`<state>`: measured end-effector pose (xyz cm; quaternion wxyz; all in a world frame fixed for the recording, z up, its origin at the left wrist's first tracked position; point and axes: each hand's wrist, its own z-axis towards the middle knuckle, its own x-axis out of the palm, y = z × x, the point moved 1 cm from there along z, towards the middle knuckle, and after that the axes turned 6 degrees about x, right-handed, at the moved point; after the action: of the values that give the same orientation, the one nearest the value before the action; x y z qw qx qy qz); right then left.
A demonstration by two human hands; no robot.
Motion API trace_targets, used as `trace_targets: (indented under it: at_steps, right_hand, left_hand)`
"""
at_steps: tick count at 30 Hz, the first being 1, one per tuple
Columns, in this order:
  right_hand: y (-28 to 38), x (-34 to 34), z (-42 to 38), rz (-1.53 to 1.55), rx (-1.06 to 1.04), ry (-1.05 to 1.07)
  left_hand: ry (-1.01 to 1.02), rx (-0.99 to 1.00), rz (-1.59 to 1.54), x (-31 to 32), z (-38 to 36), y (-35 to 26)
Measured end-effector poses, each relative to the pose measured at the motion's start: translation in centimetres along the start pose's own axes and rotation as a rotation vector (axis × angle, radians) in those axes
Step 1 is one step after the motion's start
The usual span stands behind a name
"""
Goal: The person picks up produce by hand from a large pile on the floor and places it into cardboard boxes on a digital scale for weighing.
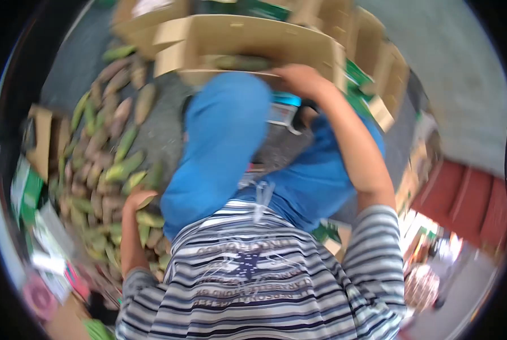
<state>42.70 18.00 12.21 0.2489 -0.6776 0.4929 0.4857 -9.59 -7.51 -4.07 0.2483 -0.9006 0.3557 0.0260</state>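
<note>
On the left, my left hand reaches into a large pile of long green and brown vegetables. Its fingers are blurred, and I cannot make out whether it grips one. My right hand is at the near edge of an open cardboard box, its fingers partly hidden by the rim and smeared. Inside that box lie long greenish vegetables. Between my legs, below the box, is a turquoise and grey device, perhaps a scale.
More open cardboard boxes stand at the upper right, with another at the upper left. A box with a green side is at the far left. Red seating or panels show at the right.
</note>
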Motion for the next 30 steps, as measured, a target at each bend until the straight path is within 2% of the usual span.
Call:
trace_targets:
  at_steps: [1,2,4,6,9,10,12,14,17,18,21,22,23,25,26,27,28,29,30]
  right_hand:
    - [0.8,-0.7,-0.6,0.016,0.039,0.006]
    - [0.0,0.6,0.1,-0.006,0.006,-0.038]
    - [0.3,0.3,0.2,-0.039,0.029,-0.017]
    - [0.1,0.7,1.1,-0.029,0.039,0.000]
    - [0.8,0.5,1.1,-0.096,0.055,0.025]
    - [1.0,0.1,0.8,-0.100,0.056,0.027]
    - [1.2,-0.3,0.5,-0.093,0.077,0.055]
    - [1.3,-0.3,0.5,-0.045,0.099,0.043]
    - [1.4,-0.5,0.4,-0.023,0.089,0.022]
    - [1.4,-0.6,0.2,-0.024,0.076,0.016]
    - [1.2,-0.7,0.3,-0.038,0.067,0.031]
    - [1.3,-0.4,0.4,-0.042,0.061,0.033]
    - [1.5,-0.8,0.1,-0.032,0.082,0.071]
    - [1.1,-0.8,0.4,-0.014,0.081,0.054]
    - [1.2,-0.7,0.7,-0.006,0.079,0.045]
    - [1.4,-0.5,0.8,-0.038,0.075,0.059]
    - [1.5,-0.4,0.9,-0.070,0.072,0.074]
    - [1.7,-0.3,0.9,-0.104,0.070,0.089]
    - [1.7,-0.2,0.9,-0.111,0.068,0.093]
  left_hand:
    - [-0.192,0.086,-0.212,-1.0,-0.1,0.4]
    - [-0.457,0.161,-0.028,-3.1,0.8,1.1]
    - [-0.507,0.387,-0.123,-4.9,-3.7,-8.9]
    - [-0.886,0.611,0.316,-7.4,-4.5,-14.3]
    - [-1.031,0.899,0.336,-6.4,-8.7,-27.1]
    - [-1.065,1.002,0.389,-6.2,-8.9,-30.3]
    - [-1.007,1.168,0.500,-5.6,-8.5,-36.1]
    - [-0.882,1.173,0.616,-4.0,-7.6,-41.5]
    - [-0.649,1.256,0.758,-2.2,-4.5,-46.4]
    - [-0.676,1.300,0.779,-1.6,-3.7,-46.8]
    - [-0.756,1.399,0.823,-1.3,-1.9,-46.0]
    - [-0.753,1.361,0.651,-1.6,-2.0,-44.2]
    - [-0.753,1.317,0.480,-1.9,-2.3,-41.6]
    - [-0.853,1.154,0.582,-4.1,-1.3,-34.0]
    - [-0.918,1.251,0.624,-2.7,-2.8,-31.6]
    - [-0.749,0.789,0.512,-4.8,-0.9,-24.8]
    - [-0.847,0.973,0.648,-4.4,-0.7,-19.7]
    - [-0.839,0.609,0.870,-5.8,0.7,-12.0]
    - [-0.704,0.459,1.011,-5.1,-0.7,-7.5]
